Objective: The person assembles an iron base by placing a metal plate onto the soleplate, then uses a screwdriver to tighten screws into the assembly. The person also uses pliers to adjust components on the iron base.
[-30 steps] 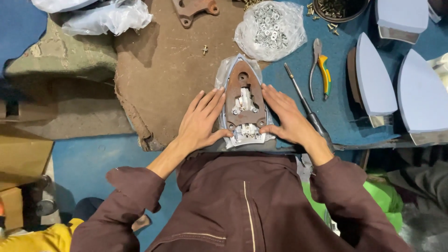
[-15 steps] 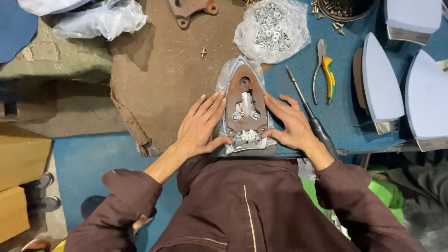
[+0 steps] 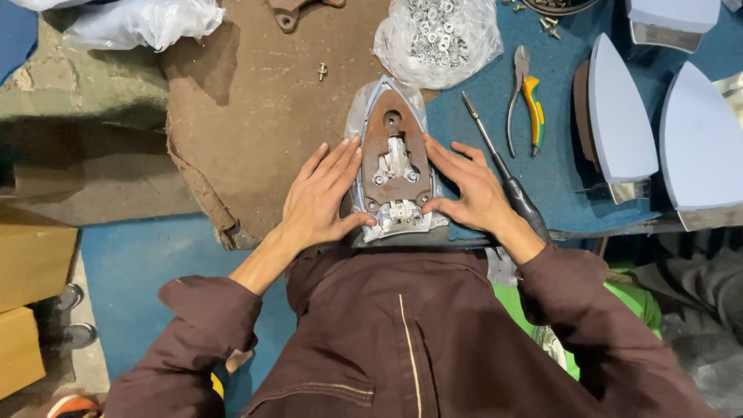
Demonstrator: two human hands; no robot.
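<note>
An iron base lies flat with its brown inner side up and its tip pointing to 12 o'clock, right at the near edge of the bench. It straddles the seam between a worn brown mat and a blue cloth.

The left hand lies flat against the base's 9 o'clock side, fingers spread and pointing to 1 o'clock, thumb hooked across the near end. The right hand mirrors it at 3 o'clock, fingers fanned toward 11 o'clock, thumb on the rear corner. Both hands are open and press the base between them, neither closed around it.

Room is tight at 3 o'clock: a screwdriver lies just beside the right hand, its handle passing under the wrist. Yellow-handled pliers lie beyond it at 2 o'clock, and two pale iron soleplates sit farther right. At 12 o'clock, a clear bag of washers almost touches the tip. The mat at 10 o'clock is open but for one small screw.
</note>
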